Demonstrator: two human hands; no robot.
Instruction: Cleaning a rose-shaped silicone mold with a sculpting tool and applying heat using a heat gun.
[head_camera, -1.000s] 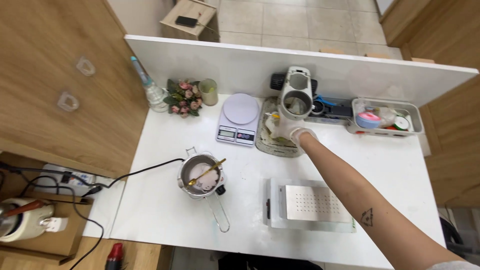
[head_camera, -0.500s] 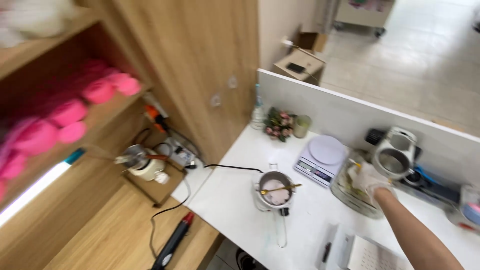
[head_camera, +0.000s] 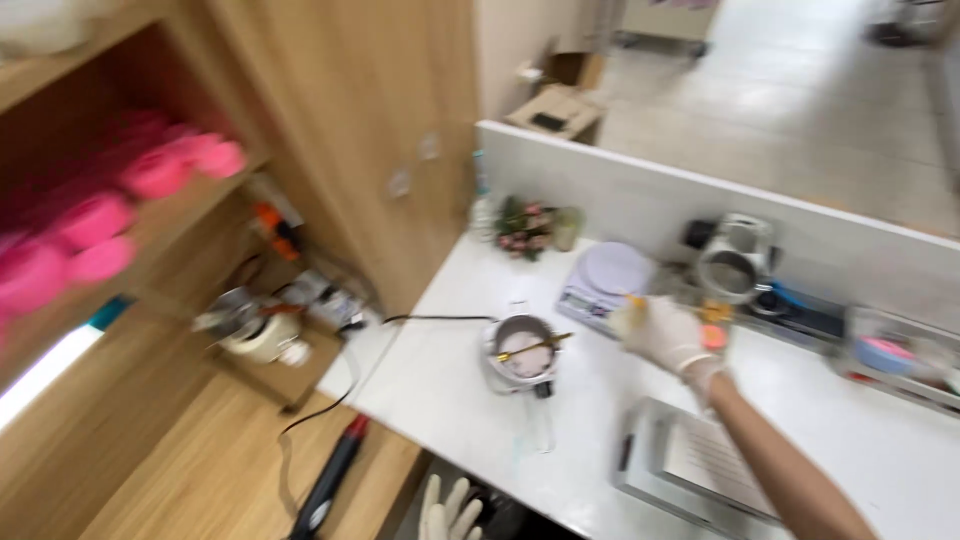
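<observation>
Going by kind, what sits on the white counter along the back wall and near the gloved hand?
Small pots with a stick across: 1
Digital scales: 1
Metal jugs: 1
Flower bunches: 1
Clear trays: 1
Flat grey plates: 1
Total: 6
The image is blurred; smaller items cannot be counted.

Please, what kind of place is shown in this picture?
Probably a small craft workshop, perhaps for melting wax. A corded melting pot and a digital scale stand on a white worktable, and pink items fill a wooden shelf.

Pink items on wooden shelf
</observation>
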